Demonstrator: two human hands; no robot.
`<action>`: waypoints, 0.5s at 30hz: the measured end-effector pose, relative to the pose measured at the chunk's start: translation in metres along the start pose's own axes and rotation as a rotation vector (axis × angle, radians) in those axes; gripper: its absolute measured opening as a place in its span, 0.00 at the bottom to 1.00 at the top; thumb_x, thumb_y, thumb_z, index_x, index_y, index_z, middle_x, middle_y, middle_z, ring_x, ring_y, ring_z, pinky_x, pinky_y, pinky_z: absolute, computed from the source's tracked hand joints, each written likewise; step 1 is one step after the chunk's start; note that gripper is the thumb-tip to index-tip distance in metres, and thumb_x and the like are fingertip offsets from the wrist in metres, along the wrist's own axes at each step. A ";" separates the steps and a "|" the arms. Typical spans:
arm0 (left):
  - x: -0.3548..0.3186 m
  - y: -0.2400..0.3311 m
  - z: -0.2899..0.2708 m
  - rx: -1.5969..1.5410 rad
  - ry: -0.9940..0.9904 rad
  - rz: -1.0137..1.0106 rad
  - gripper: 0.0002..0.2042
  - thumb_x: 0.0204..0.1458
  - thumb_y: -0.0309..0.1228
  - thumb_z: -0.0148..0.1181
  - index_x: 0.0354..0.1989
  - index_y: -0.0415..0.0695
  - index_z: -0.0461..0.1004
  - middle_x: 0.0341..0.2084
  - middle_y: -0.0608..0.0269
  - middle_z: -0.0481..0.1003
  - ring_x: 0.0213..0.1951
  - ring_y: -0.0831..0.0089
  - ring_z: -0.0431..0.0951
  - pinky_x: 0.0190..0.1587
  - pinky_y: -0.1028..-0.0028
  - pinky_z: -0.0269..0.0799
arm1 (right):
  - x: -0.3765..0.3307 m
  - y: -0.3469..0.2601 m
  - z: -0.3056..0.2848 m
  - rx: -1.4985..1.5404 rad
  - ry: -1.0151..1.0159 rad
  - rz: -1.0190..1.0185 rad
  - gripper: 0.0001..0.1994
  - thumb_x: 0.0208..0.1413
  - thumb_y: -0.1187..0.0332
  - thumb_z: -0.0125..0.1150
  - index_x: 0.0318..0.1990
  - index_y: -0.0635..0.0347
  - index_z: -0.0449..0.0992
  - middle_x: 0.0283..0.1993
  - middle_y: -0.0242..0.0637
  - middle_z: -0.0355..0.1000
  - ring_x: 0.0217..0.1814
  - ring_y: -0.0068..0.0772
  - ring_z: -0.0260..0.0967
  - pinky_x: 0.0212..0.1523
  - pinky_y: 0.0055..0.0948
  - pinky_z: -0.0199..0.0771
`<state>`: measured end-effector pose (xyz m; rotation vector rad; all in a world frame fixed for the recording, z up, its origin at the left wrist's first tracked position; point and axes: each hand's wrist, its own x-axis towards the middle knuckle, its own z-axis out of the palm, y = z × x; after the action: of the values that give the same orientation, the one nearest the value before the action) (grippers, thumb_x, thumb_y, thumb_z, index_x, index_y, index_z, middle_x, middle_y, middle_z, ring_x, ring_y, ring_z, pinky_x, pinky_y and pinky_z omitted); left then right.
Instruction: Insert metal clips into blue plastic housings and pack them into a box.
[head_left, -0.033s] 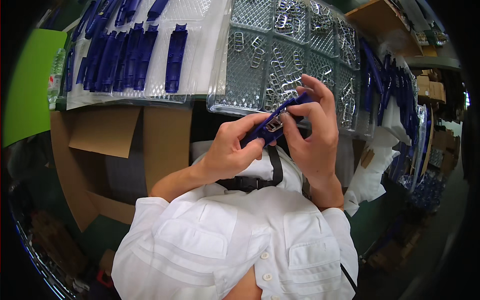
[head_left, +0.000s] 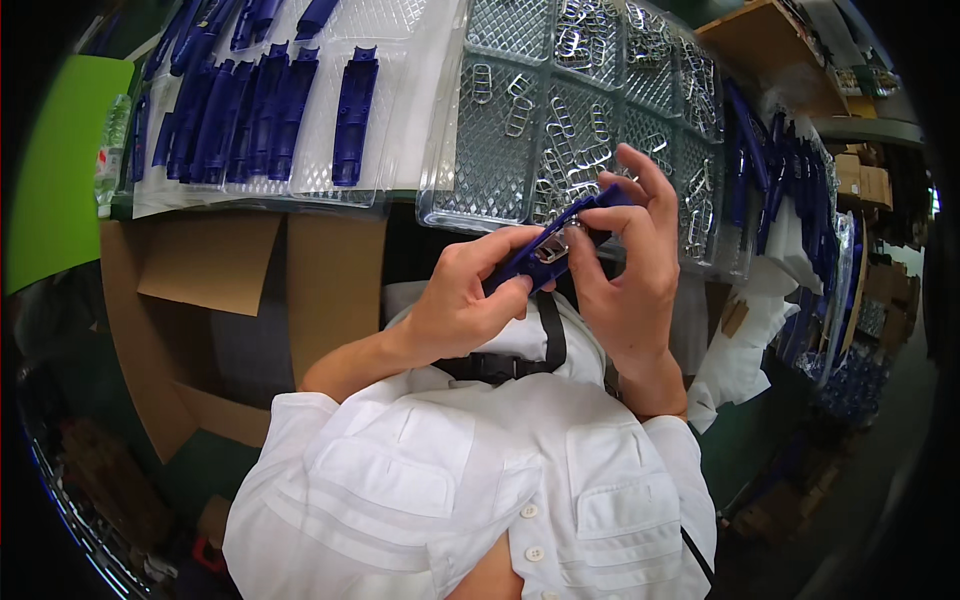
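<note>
Over my lap, just in front of the divided tray, both hands hold a long dark-blue plastic shell [head_left: 522, 264], tilted with its far end up to the right. My left hand [head_left: 462, 297] is closed round its near left end, thumb on the edge. A shiny metal wire frame [head_left: 550, 247] lies in the shell's hollow. My right hand [head_left: 637, 272] pinches at this frame with thumb and forefinger, partly hiding it; its other fingers are raised. Beyond my hands, a clear plastic tray [head_left: 492, 140] has several compartments with loose metal wire frames.
At the back left, several blue shells [head_left: 290, 110] lie in rows on clear trays, one shell [head_left: 355, 115] apart. More blue shells [head_left: 790, 180] stand at the right. An open cardboard box [head_left: 335, 290] is below the table's left side. A plastic bottle [head_left: 110, 155] lies at the far left.
Almost nothing differs. The raised fingers of my right hand have shifted slightly up and right, and the divided tray appears a touch further right in the picture.
</note>
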<state>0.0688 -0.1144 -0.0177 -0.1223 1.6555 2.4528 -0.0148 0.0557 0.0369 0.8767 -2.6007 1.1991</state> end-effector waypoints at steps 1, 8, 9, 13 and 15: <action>0.002 -0.002 -0.003 0.032 0.008 0.041 0.24 0.53 0.16 0.54 0.62 0.31 0.71 0.36 0.58 0.82 0.30 0.81 0.79 0.35 0.78 0.77 | 0.001 0.000 0.005 -0.003 0.034 0.036 0.18 0.51 0.82 0.71 0.49 0.63 0.74 0.74 0.52 0.60 0.64 0.44 0.75 0.56 0.35 0.79; 0.018 0.004 -0.008 0.097 0.081 0.259 0.20 0.57 0.22 0.60 0.58 0.32 0.73 0.34 0.57 0.82 0.33 0.79 0.80 0.34 0.76 0.76 | 0.031 0.016 0.012 0.667 -0.180 0.440 0.16 0.56 0.81 0.67 0.52 0.66 0.76 0.60 0.42 0.76 0.51 0.27 0.79 0.49 0.25 0.80; 0.020 0.007 -0.009 0.101 0.087 0.256 0.20 0.57 0.22 0.60 0.58 0.32 0.73 0.34 0.57 0.82 0.33 0.79 0.80 0.34 0.76 0.76 | 0.030 0.018 0.014 0.643 -0.140 0.390 0.14 0.58 0.82 0.65 0.51 0.67 0.76 0.50 0.37 0.79 0.47 0.22 0.79 0.49 0.24 0.79; 0.034 0.015 -0.013 0.242 0.098 0.048 0.12 0.60 0.27 0.60 0.50 0.35 0.78 0.27 0.57 0.81 0.29 0.79 0.81 0.31 0.75 0.75 | 0.031 0.026 0.022 0.616 -0.187 0.338 0.13 0.57 0.83 0.65 0.49 0.66 0.76 0.49 0.36 0.79 0.47 0.23 0.79 0.49 0.24 0.79; 0.037 0.015 -0.011 0.264 0.118 -0.010 0.10 0.61 0.28 0.59 0.46 0.35 0.79 0.24 0.57 0.81 0.27 0.79 0.81 0.30 0.75 0.75 | 0.026 0.026 0.028 0.543 -0.109 0.192 0.11 0.57 0.83 0.63 0.46 0.66 0.75 0.46 0.37 0.78 0.46 0.27 0.79 0.48 0.26 0.79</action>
<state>0.0291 -0.1259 -0.0145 -0.2412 2.0045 2.2323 -0.0479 0.0368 0.0103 0.7972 -2.5186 2.0224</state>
